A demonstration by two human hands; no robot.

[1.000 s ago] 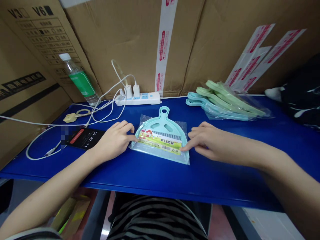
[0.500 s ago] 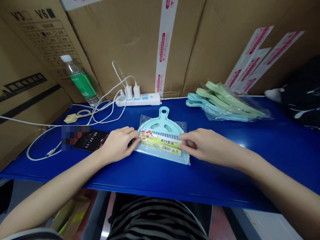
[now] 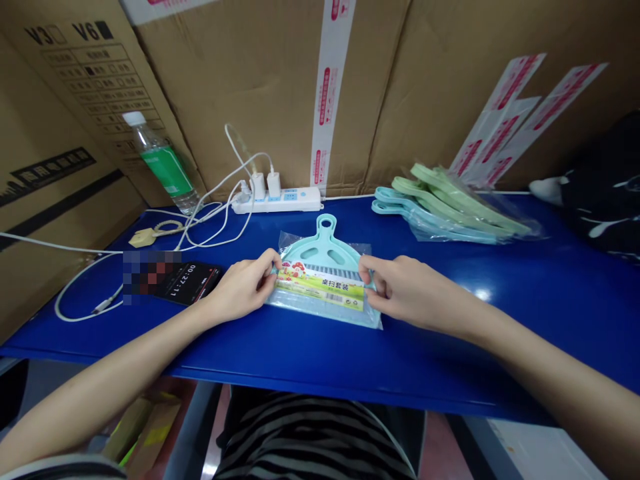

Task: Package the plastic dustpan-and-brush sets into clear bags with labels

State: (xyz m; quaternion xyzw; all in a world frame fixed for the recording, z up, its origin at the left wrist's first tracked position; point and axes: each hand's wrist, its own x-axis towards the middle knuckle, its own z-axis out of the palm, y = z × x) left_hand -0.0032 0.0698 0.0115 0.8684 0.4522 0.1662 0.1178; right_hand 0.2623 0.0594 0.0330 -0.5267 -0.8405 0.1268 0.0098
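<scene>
**Left hand [image 3: 245, 287] and right hand [image 3: 405, 287] at either side of a bagged dustpan [image 3: 321, 248]**

The fingers [image 3: 369, 267] of both hands are bent at the dustpan's side edges, thumb and forefinger curved toward each other – whether they pinch the clear bag [image 3: 286, 239] or merely rest on it, I cannot tell. The light-blue dustpan lies flat on the blue worktop [image 3: 300, 353], in front of the person. Its handle [image 3: 326, 237] points away from them, so the handle-to-mouth axis runs front to back, the wide mouth facing the person. Grey bristles [image 3: 333, 272] show above a printed label [image 3: 323, 287] reading 桌扫套装 (red mushrooms at its left end, a barcode lower down).

A strip of worktop separates the mouth from the near edge; a wider stretch lies beyond the right hand. A phone [image 3: 187, 283], showing 00:27:11 upside down, sits by the left wrist. Farther back are a white power strip [image 3: 303, 197] and, to the right, a pile of wrapped green and blue dustpans [image 3: 440, 203]. A green-labelled bottle [image 3: 167, 170] stands tilted at back left, near a carton [image 3: 60, 133] marked V3 and V6 – the V6 square filled in.
</scene>
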